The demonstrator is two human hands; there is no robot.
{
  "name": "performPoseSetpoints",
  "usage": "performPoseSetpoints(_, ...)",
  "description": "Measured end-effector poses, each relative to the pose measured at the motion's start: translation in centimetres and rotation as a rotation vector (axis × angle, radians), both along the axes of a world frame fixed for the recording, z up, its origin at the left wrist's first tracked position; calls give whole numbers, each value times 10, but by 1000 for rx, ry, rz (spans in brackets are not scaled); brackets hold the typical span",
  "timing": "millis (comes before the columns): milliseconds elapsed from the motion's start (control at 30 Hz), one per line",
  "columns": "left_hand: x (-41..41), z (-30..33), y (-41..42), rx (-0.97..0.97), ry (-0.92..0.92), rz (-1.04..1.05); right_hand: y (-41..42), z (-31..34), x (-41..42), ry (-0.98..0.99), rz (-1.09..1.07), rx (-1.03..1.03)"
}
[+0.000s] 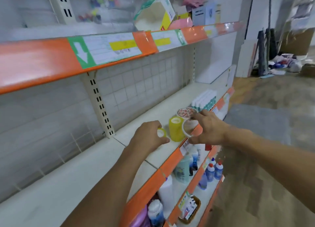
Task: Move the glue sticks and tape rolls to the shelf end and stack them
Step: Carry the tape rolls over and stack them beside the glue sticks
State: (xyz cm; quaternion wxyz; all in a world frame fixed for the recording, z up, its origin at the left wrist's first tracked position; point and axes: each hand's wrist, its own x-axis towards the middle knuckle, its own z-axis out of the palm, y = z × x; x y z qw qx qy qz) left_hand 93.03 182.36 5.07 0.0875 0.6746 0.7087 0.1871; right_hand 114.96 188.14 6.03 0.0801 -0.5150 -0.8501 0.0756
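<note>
A small yellow tape roll [161, 133] is held in the left hand [148, 138] grip on the shelf [105, 160]; a clear tape roll [190, 126] is pinched by the right hand [210, 127]. Both seem light, rigid, best gripped across the rim.

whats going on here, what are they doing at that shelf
A person is sorting tape rolls on a white shelf. The left hand grips a small yellow tape roll, resting on or just above the shelf. The right hand holds a clear tape roll tilted at the shelf's front edge. A taller stack of yellow tape stands between them, with red-printed tape rolls and a row of glue sticks further along.
</note>
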Motion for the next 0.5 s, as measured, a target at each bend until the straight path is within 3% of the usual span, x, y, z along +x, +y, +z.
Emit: performPoseSetpoints(500,70,12,70,8,-58,260,124,13,42,63,317,-105)
